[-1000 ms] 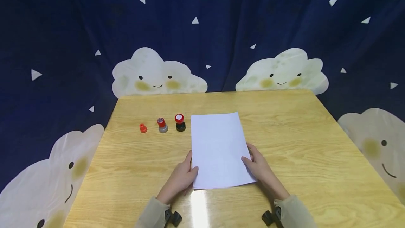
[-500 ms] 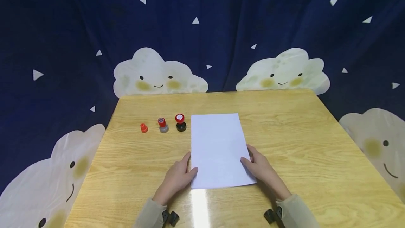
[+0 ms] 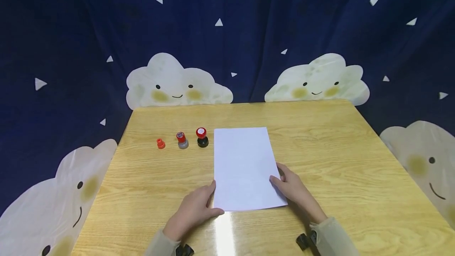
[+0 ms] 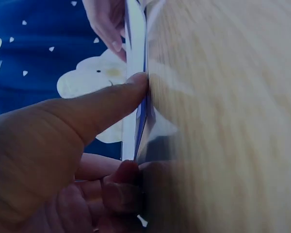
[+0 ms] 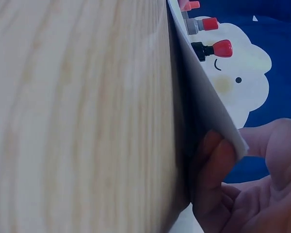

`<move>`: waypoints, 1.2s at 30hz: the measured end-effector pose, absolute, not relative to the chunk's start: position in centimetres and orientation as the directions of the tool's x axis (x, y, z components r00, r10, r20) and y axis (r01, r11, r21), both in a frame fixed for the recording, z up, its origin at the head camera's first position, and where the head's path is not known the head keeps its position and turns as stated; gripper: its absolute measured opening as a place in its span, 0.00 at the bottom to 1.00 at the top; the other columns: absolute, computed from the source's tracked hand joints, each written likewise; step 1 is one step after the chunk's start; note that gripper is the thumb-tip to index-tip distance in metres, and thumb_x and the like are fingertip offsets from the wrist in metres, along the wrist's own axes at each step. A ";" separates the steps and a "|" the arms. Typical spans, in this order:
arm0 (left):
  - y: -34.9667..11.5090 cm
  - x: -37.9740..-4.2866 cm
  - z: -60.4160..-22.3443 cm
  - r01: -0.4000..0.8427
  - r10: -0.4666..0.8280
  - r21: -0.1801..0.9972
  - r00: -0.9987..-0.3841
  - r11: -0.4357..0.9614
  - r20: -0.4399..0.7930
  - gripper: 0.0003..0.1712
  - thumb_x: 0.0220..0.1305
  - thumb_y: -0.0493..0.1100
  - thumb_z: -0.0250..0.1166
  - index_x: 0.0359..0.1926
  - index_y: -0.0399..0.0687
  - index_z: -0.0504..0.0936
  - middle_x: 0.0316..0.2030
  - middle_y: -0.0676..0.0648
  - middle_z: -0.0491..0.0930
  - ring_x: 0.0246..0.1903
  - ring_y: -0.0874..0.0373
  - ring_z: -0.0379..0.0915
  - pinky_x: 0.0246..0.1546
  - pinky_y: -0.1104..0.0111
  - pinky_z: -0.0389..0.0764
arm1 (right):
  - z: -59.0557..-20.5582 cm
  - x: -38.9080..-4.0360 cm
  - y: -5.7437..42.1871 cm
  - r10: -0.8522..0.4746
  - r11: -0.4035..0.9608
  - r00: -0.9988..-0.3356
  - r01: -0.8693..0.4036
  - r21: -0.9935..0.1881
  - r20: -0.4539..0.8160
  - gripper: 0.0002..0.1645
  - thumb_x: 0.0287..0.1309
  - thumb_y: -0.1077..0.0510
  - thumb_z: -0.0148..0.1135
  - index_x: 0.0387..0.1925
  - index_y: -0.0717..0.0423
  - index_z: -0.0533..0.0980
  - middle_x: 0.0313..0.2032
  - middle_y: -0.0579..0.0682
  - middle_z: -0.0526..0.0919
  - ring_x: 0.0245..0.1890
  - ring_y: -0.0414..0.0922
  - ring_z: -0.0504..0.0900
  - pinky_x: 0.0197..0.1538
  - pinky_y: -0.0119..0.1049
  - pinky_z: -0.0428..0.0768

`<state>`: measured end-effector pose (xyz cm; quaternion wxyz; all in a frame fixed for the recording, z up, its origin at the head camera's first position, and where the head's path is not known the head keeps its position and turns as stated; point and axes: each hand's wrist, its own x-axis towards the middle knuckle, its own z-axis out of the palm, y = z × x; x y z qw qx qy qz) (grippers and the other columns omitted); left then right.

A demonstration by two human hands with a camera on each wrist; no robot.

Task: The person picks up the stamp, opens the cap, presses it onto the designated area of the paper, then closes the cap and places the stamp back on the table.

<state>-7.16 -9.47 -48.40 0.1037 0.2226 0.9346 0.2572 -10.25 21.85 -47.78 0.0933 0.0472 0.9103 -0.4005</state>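
A blank white sheet of paper (image 3: pixel 245 169) lies at the middle of the table, its right side lifted in the right wrist view. My right hand (image 3: pixel 292 184) pinches that right edge, thumb on top and fingers underneath. At the near left corner is my left hand (image 3: pixel 194 208), thumb stretched along the front edge and forefinger against the left edge. In the left wrist view the left thumb (image 4: pixel 111 99) touches the paper's edge (image 4: pixel 135 116), with the fingertips low beside its corner.
Left of the paper's far end stand a small red stamp (image 3: pixel 161 144), a red and grey stamp (image 3: pixel 182 141) and a red and black stamp (image 3: pixel 202 138). The wooden table (image 3: pixel 337 149) ends at a dark blue curtain (image 3: pixel 245 19) with cloud prints.
My left hand has let go of the paper's left side and slid toward me to its near corner. The right hand keeps its grip; the paper has hardly moved.
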 end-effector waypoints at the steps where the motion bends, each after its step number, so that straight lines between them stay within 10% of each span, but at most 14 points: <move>1: -9.5 -7.1 -48.4 0.379 0.477 0.510 -0.876 0.772 -0.069 0.51 0.49 0.61 0.70 0.65 0.33 0.63 0.51 0.39 0.77 0.47 0.49 0.76 0.44 0.57 0.80 | -47.7 -10.3 21.8 0.010 0.673 -0.978 0.161 -0.722 -0.208 0.37 0.60 0.53 0.59 0.66 0.63 0.59 0.21 0.50 0.72 0.22 0.42 0.70 0.27 0.32 0.72; 16: -9.4 -6.1 -48.4 0.461 0.524 0.452 -0.852 0.763 -0.016 0.43 0.56 0.56 0.67 0.62 0.29 0.66 0.42 0.44 0.75 0.28 0.60 0.68 0.29 0.67 0.78 | -47.8 -10.1 21.9 0.007 0.664 -0.972 0.180 -0.726 -0.235 0.38 0.61 0.54 0.59 0.67 0.64 0.58 0.16 0.48 0.69 0.16 0.41 0.66 0.18 0.31 0.68; 22: -9.7 -6.1 -48.7 0.385 0.489 0.566 -0.872 0.729 -0.036 0.52 0.52 0.55 0.70 0.67 0.28 0.57 0.54 0.36 0.73 0.48 0.51 0.73 0.47 0.59 0.79 | -48.0 -10.2 22.0 0.012 0.671 -0.968 0.194 -0.715 -0.251 0.38 0.61 0.52 0.58 0.69 0.61 0.57 0.16 0.48 0.69 0.13 0.41 0.66 0.14 0.31 0.68; 29: -9.8 -7.2 -48.5 0.274 0.459 0.652 -0.879 0.707 -0.128 0.61 0.45 0.57 0.74 0.70 0.33 0.51 0.19 0.54 0.68 0.17 0.64 0.59 0.20 0.73 0.68 | -48.1 -10.4 22.0 0.003 0.676 -0.971 0.178 -0.715 -0.238 0.38 0.61 0.52 0.59 0.68 0.60 0.58 0.12 0.46 0.66 0.09 0.40 0.62 0.10 0.32 0.67; 36: -9.9 -7.5 -48.5 0.322 0.485 0.611 -0.867 0.724 -0.117 0.57 0.47 0.59 0.73 0.68 0.32 0.57 0.18 0.57 0.65 0.18 0.66 0.59 0.25 0.74 0.68 | -48.1 -10.3 21.8 0.011 0.673 -0.973 0.177 -0.718 -0.229 0.38 0.60 0.53 0.59 0.68 0.62 0.58 0.14 0.48 0.68 0.10 0.40 0.64 0.11 0.32 0.67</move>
